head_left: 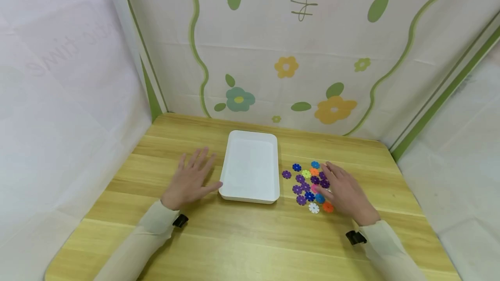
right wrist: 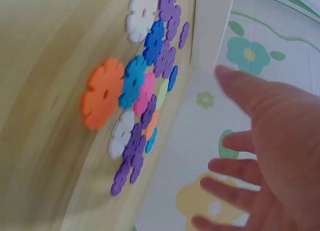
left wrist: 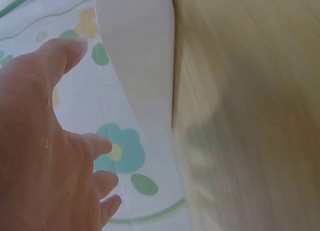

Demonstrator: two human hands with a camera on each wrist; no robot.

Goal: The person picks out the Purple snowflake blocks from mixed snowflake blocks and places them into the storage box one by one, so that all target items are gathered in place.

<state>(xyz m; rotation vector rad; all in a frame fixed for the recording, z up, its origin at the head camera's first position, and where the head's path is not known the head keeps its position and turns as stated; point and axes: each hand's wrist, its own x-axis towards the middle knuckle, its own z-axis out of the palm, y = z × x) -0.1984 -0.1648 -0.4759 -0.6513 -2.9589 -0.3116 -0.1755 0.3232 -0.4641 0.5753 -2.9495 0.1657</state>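
A white rectangular tray [head_left: 251, 194] lies in the middle of the wooden table, and it holds nothing. My left hand [head_left: 191, 180] rests flat on the table just left of it, fingers spread, thumb tip by the tray's near left corner. The tray's side [left wrist: 142, 56] fills the left wrist view above my left hand [left wrist: 45, 156]. Several flat flower-shaped plastic pieces [head_left: 308, 184] in purple, blue, orange, white, pink and green lie in a cluster to the tray's right. My right hand [head_left: 343, 192] hovers over the cluster's right side, fingers straight. An orange piece [right wrist: 102, 93] lies nearest my right hand [right wrist: 260, 161].
Flowered cloth walls [head_left: 273, 55] close in the table at the back and on both sides. The wooden tabletop [head_left: 250, 242] runs bare toward me in front of the tray. A black clip sits on each sleeve cuff.
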